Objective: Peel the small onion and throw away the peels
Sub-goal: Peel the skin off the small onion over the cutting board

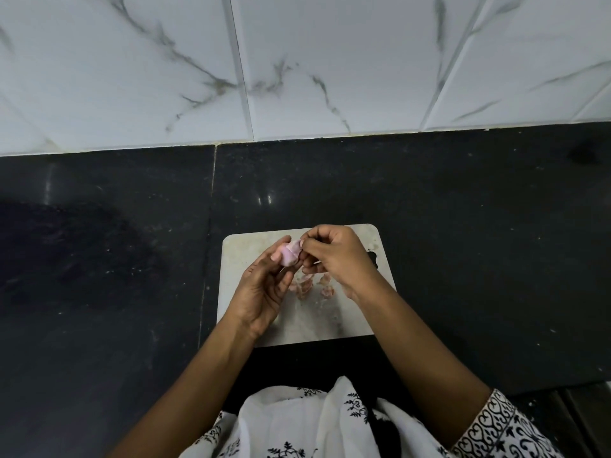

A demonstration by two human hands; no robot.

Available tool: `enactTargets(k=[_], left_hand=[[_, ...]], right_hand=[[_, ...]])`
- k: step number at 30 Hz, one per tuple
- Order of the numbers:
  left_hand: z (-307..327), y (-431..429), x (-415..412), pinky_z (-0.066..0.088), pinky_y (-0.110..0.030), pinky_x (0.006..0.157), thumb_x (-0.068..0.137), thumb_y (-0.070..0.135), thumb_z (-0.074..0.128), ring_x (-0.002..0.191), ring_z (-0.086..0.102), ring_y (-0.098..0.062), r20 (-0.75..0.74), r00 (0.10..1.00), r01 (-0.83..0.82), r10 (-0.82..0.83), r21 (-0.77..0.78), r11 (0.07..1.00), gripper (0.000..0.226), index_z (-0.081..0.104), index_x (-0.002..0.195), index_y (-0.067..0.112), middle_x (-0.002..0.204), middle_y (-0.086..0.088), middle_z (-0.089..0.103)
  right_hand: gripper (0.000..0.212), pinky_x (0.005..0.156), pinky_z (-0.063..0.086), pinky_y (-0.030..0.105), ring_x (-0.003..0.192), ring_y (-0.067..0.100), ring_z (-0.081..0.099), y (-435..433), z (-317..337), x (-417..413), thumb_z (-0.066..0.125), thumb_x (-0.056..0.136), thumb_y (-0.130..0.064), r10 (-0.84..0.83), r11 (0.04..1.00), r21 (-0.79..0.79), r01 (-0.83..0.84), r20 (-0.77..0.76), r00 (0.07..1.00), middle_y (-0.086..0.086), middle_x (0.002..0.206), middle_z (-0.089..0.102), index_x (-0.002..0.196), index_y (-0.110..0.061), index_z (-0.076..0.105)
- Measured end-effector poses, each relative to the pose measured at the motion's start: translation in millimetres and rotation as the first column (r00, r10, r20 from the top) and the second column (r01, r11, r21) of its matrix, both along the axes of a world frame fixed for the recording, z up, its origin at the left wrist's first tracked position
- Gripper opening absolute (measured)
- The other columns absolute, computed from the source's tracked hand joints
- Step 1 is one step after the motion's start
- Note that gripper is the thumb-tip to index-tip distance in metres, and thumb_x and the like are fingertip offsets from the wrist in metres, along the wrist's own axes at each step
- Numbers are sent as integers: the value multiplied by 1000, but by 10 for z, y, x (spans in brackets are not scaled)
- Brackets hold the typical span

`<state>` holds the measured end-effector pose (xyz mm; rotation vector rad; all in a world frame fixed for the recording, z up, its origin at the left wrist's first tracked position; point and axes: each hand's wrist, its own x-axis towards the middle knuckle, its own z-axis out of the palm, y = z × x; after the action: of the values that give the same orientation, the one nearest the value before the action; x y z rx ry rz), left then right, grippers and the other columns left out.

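Observation:
A small pale-pink onion [288, 254] is held above the steel cutting board [244, 252]. My left hand [264, 289] grips it from below with curled fingers and thumb. My right hand [334, 256] comes in from the right, and its fingertips pinch a strip of skin at the top of the onion. Several pinkish peels [312, 285] lie on the board beneath my hands. Part of the onion is hidden behind my fingers.
The board lies on a black stone counter [463, 242] that runs up to a white marble-tiled wall [330, 61]. A dark damp patch [66, 252] spreads on the counter at the left. My patterned white clothing [314, 421] fills the bottom edge.

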<state>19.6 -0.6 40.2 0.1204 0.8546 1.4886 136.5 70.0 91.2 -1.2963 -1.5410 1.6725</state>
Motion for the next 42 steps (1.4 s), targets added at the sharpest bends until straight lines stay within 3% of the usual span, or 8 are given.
enactTargets(k=[7, 10, 17, 21, 25, 35, 39, 42], left_hand=[[-14, 23, 24, 56, -15, 56, 72, 16, 60, 68, 71, -11, 13, 999, -31, 31, -48, 998, 20, 76, 83, 13, 80, -6, 75], [-39, 18, 22, 55, -15, 54, 77, 15, 57, 67, 71, -10, 9, 1000, -22, 23, -57, 998, 23, 71, 95, 11, 82, -7, 75], [-60, 12, 31, 56, -16, 59, 87, 15, 56, 79, 71, -9, -61, 998, -4, 1, -46, 999, 20, 68, 102, 13, 92, -3, 74], [-65, 12, 9, 55, -16, 60, 52, 29, 87, 79, 70, -8, -125, 992, -10, 10, 1, 1000, 47, 75, 95, 16, 90, -1, 75], [-85, 18, -7, 53, -14, 56, 31, 40, 93, 72, 70, -6, -167, 986, -23, 23, -1, 1000, 63, 77, 88, 17, 83, 1, 75], [-65, -34, 16, 54, -20, 72, 69, 22, 65, 77, 73, -16, -29, 997, -69, 67, -92, 993, 32, 68, 98, 9, 87, -9, 76], [-62, -19, 27, 57, -17, 56, 71, 23, 62, 74, 73, -13, 29, 998, -58, 62, -125, 990, 32, 66, 99, 8, 82, -8, 75], [-84, -5, 37, 56, -16, 55, 71, 22, 63, 72, 72, -12, 37, 997, -59, 65, -147, 987, 29, 69, 95, 7, 79, -7, 75]], right_hand=[[18, 54, 52, 22, 49, 10, 53, -26, -46, -43, 53, 88, -5, -163, 934, -346, 93, -177, 971, 7, 60, 54, 73, -5, 63], [16, 53, 51, 22, 55, 11, 53, -24, -71, -11, 52, 88, -7, -158, 920, -384, 76, -186, 970, 8, 64, 56, 77, -5, 63], [19, 65, 60, 40, 70, 21, 66, -32, -197, 58, 78, 72, -27, 47, 984, 164, -65, 111, 993, 3, 74, 65, 79, -16, 65], [13, 67, 59, 46, 79, 35, 68, 6, -197, 58, 77, 74, -17, 91, 975, 193, -112, 111, 990, 17, 78, 67, 76, -12, 66], [16, 59, 58, 24, 67, 17, 69, 25, -107, 61, 73, 77, -13, 176, 972, 142, -185, 75, 982, 10, 73, 65, 83, -2, 64], [16, 55, 52, 15, 64, 8, 69, 202, -81, 174, 67, 82, -5, 67, 979, 184, -92, 137, 988, 12, 86, 66, 97, -9, 62], [16, 74, 52, 29, 87, 6, 63, 154, -235, 179, 72, 79, -27, 96, 869, 393, -300, 460, 883, -4, 97, 68, 94, -21, 70], [23, 85, 49, 33, 103, 11, 57, 81, -246, 151, 70, 80, -31, 66, 846, 444, -297, 464, 883, -4, 111, 64, 100, -21, 69]])
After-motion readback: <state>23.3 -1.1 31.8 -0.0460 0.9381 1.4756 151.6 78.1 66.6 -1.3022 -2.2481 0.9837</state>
